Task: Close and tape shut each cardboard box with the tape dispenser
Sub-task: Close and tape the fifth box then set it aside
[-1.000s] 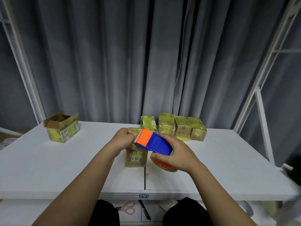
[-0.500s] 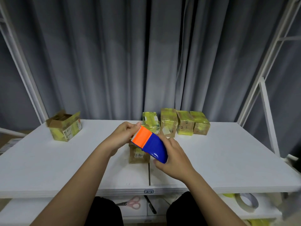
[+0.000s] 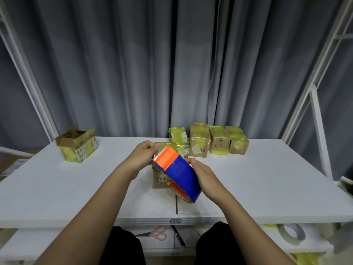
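Tape dispenser [image 3: 177, 172], blue body with orange blade guard, is held over the box being sealed [image 3: 161, 177] at table [image 3: 57, 188] centre. Right hand [image 3: 205, 175] wraps the blue body; left hand [image 3: 143, 156] pinches at the blade end, probably the tape tail, partly hidden. Rigid plastic, light, likely best gripped by the body, clear of the serrated edge. Boxes look light, crushable. Count: four taped boxes [image 3: 209, 140] at back, one open box [image 3: 77, 144] left, one in work.

Blue-and-orange dispenser [image 3: 177, 170]; yellow-taped brown boxes [image 3: 217, 139] along the white table's [image 3: 76, 188] back edge; grey curtain [image 3: 172, 64].
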